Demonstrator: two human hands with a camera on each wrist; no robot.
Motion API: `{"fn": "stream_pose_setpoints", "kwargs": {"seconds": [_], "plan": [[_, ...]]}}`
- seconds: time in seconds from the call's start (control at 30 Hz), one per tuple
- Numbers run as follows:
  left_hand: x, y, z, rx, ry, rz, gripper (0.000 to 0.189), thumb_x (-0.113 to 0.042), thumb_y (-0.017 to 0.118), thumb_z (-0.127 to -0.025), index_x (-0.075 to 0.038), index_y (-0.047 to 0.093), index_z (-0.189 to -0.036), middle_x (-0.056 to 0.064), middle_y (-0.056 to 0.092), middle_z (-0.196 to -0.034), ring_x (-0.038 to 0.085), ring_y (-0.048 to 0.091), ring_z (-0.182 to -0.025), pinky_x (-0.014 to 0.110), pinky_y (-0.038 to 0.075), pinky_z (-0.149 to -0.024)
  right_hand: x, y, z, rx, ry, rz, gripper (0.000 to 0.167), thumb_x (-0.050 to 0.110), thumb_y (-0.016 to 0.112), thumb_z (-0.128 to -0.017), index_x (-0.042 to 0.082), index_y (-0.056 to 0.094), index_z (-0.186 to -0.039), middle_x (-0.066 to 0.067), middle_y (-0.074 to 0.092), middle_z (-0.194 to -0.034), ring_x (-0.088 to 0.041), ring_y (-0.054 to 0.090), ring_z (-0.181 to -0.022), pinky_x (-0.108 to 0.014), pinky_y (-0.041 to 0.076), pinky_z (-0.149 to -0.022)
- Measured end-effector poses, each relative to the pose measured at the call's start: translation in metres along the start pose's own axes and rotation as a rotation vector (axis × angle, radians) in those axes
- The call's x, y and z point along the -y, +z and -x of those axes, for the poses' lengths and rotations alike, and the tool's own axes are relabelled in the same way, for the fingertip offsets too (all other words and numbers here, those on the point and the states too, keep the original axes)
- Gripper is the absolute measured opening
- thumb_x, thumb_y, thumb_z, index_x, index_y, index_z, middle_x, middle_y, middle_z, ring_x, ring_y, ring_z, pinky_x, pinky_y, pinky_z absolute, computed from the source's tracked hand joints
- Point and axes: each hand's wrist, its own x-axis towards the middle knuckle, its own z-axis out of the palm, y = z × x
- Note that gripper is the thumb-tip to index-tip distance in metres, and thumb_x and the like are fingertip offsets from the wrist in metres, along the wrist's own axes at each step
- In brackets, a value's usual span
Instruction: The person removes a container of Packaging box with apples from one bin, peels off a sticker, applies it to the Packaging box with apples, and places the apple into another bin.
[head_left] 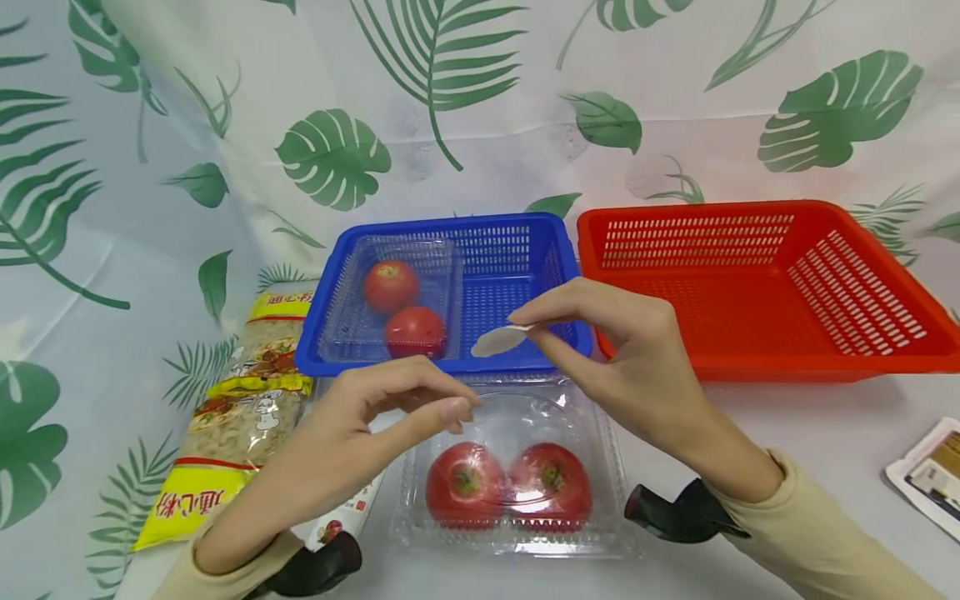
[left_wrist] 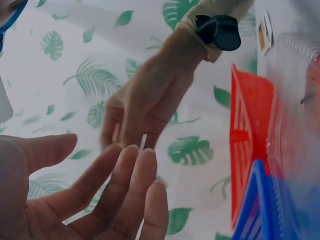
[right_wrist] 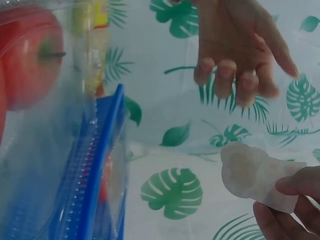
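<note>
My right hand point(head_left: 630, 358) pinches a small whitish, translucent sticker-like piece point(head_left: 498, 340) between thumb and fingers. It looks thin and round-lobed in the right wrist view, with a straighter end point(right_wrist: 290, 195) under the thumb. To its left, my left hand point(head_left: 367, 433) hovers with loosely bent fingers, holding nothing. Below both hands lies a clear plastic clamshell box point(head_left: 510, 408), lid down, with two red apples point(head_left: 551, 483) inside. The hands are apart from the box.
Behind the box, a blue basket point(head_left: 495, 223) contains another clear box point(head_left: 345, 333) with two apples. A red basket point(head_left: 750, 362) stands to its right. Bags of pasta point(head_left: 262, 417) lie at left, over a printed white item point(head_left: 352, 517). A flat pack point(head_left: 930, 475) lies far right.
</note>
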Motion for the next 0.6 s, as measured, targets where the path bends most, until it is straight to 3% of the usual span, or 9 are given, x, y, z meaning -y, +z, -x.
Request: {"fn": "stream_pose_setpoints", "kwargs": {"seconds": [0.07,0.2,0.27,0.3,0.43,0.6], "plan": [[0.002,0.004,-0.01,0.036,0.009,0.074,0.025,-0.027,0.058,-0.109,-0.016,0.075,-0.124,-0.004,0.076,-0.11,0.018,0.073,-0.099,0.041,0.06,-0.09,0.002,0.001,0.001,-0.005,-0.029,0.022,0.036,-0.018,0.079,-0.081,0.001,0.078,-0.11,-0.002,0.078,-0.106,-0.016,0.073,-0.102,-0.021,0.057,-0.092],[0.01,0.012,-0.027,0.044,0.023,0.217,0.035,-0.027,0.051,-0.112,-0.003,0.07,-0.129,0.008,0.075,-0.11,0.024,0.074,-0.098,0.043,0.062,-0.086,0.005,0.003,0.007,-0.006,-0.065,0.053,0.032,-0.015,0.08,-0.081,0.002,0.078,-0.109,-0.004,0.078,-0.106,-0.017,0.074,-0.099,-0.015,0.055,-0.071],[0.014,0.014,-0.033,0.025,0.014,0.276,0.036,-0.027,0.05,-0.112,0.0,0.069,-0.128,0.013,0.074,-0.113,0.026,0.074,-0.1,0.044,0.063,-0.086,0.005,0.004,0.012,-0.002,-0.078,0.061,0.016,0.002,0.079,-0.092,0.002,0.078,-0.107,-0.006,0.077,-0.105,-0.018,0.074,-0.098,-0.014,0.055,-0.071],[0.016,0.015,-0.035,0.014,0.009,0.299,0.036,-0.027,0.051,-0.112,0.0,0.069,-0.127,0.014,0.074,-0.114,0.026,0.074,-0.101,0.044,0.063,-0.085,0.005,0.005,0.014,0.002,-0.087,0.067,0.014,0.012,0.077,-0.097,0.002,0.078,-0.107,-0.006,0.077,-0.105,-0.019,0.075,-0.098,-0.013,0.055,-0.072],[0.021,0.017,-0.041,-0.023,-0.009,0.345,0.031,-0.025,0.054,-0.11,0.0,0.068,-0.123,0.018,0.072,-0.117,0.031,0.073,-0.103,0.045,0.062,-0.087,0.004,0.01,0.017,0.009,-0.166,0.086,0.044,0.04,0.057,-0.108,0.002,0.078,-0.105,-0.008,0.076,-0.104,-0.023,0.075,-0.101,-0.018,0.055,-0.091],[0.026,0.021,-0.047,-0.083,0.001,0.329,0.02,-0.016,0.062,-0.107,0.001,0.069,-0.114,0.013,0.073,-0.108,0.036,0.072,-0.099,0.043,0.062,-0.084,0.0,0.017,0.018,0.01,-0.278,0.095,0.038,0.032,0.057,-0.109,0.001,0.078,-0.103,-0.01,0.073,-0.105,-0.024,0.072,-0.101,-0.018,0.053,-0.097]]}}
